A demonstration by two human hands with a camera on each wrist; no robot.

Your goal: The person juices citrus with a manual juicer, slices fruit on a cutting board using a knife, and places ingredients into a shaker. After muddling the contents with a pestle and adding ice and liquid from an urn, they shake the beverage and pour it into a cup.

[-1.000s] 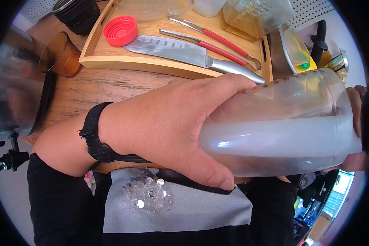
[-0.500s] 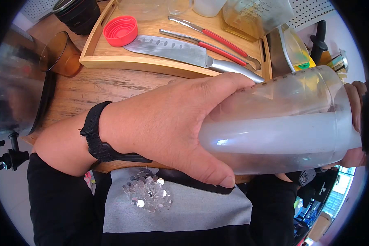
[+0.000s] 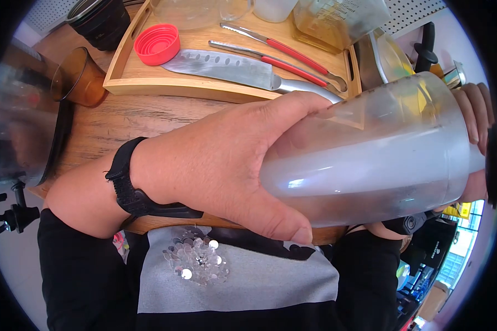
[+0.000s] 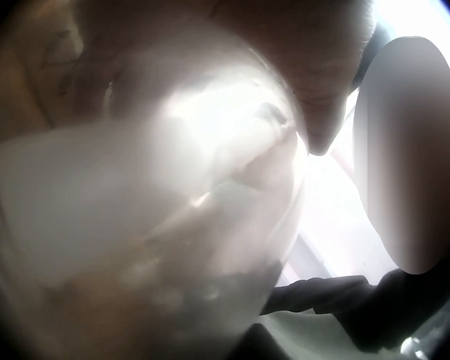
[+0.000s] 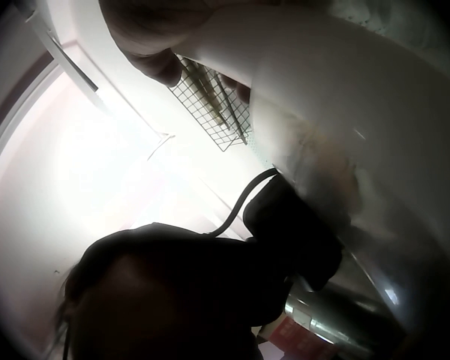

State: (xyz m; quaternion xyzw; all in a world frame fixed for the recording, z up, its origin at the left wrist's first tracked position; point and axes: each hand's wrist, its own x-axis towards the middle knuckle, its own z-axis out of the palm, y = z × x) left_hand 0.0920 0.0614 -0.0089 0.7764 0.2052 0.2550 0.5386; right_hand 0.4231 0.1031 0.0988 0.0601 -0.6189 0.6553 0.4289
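Note:
Across the front of the table, my left hand [image 3: 221, 165] grips one end of a large clear plastic container [image 3: 337, 209] lying tilted in the air, thumb below and forefinger above. A white cylinder sits lengthwise inside it, and its end [image 3: 476, 159] sticks out at the right. Around that end my right hand [image 3: 472, 113] curls its fingers, partly cut off by the dark edge of the head view. Through the container's wall the white cylinder [image 4: 67, 202] shows blurred in the left wrist view. In the right wrist view, my right hand [image 5: 154, 34] is on the pale end at the top.
Behind stands a wooden tray [image 3: 176, 92] with a red collapsible cup [image 3: 157, 44], a knife [image 3: 221, 69], red-handled tongs [image 3: 292, 66] and a jar of amber liquid [image 3: 326, 33]. An amber glass [image 3: 83, 83] and a black lens-like cup [image 3: 99, 25] stand at left.
The container's right end has risen and shifted slightly left, with my right hand moving up along with it. My left hand keeps its grip; the whole scene shifts slightly left in view.

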